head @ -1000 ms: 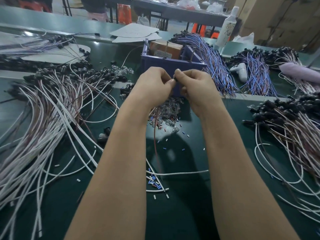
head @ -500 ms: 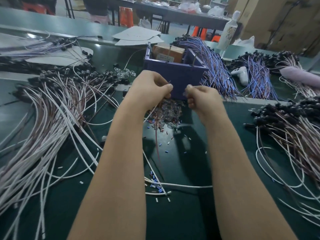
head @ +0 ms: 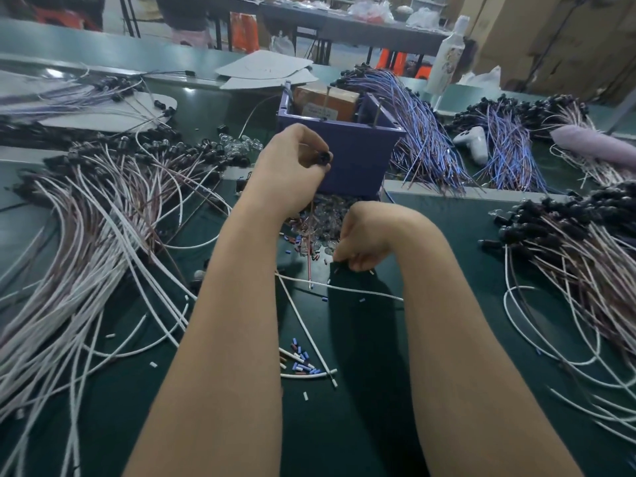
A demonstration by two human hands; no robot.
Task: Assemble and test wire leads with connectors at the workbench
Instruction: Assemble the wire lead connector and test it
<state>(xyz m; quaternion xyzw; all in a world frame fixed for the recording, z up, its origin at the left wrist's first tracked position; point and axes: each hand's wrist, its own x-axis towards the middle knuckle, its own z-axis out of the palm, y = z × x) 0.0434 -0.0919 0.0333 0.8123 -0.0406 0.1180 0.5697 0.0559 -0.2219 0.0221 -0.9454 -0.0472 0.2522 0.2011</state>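
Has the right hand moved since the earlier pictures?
Yes. The right hand dropped from the purple box front toward the person, down to the clear parts pile; the left hand holds a black connector.

L grip [head: 289, 173], R grip [head: 364, 235] bare; forearms [head: 213, 339] bare too.

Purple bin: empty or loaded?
Loaded: a brown cardboard box sits inside the purple bin, its top showing above the rim.
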